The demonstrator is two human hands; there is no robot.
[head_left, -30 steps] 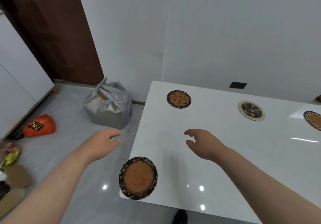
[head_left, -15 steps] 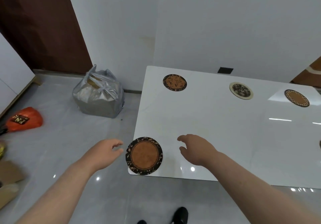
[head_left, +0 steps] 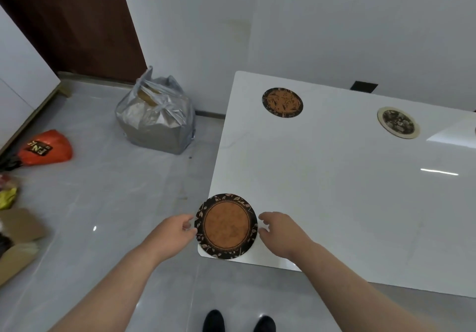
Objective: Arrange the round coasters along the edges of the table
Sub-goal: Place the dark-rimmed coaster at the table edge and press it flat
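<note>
A round brown coaster with a black leaf-patterned rim (head_left: 226,225) lies on the near left corner of the white table (head_left: 334,190), overhanging the edge slightly. My left hand (head_left: 173,234) is at its left rim, fingertips touching or nearly touching it. My right hand (head_left: 282,231) is at its right rim, fingers apart, resting over the table. A second brown and black coaster (head_left: 282,102) lies near the far left corner. A cream-rimmed dark coaster (head_left: 398,122) lies along the far edge.
A grey plastic bag (head_left: 155,116) stands on the floor left of the table. An orange bag (head_left: 45,151) and cardboard pieces (head_left: 18,241) lie at far left. My shoes (head_left: 238,321) show at the bottom. A brown door (head_left: 74,22) is behind.
Both hands have closed in on the near corner coaster, the left from the floor side, the right from the table side. The view has shifted so the far right coaster is out of frame.
</note>
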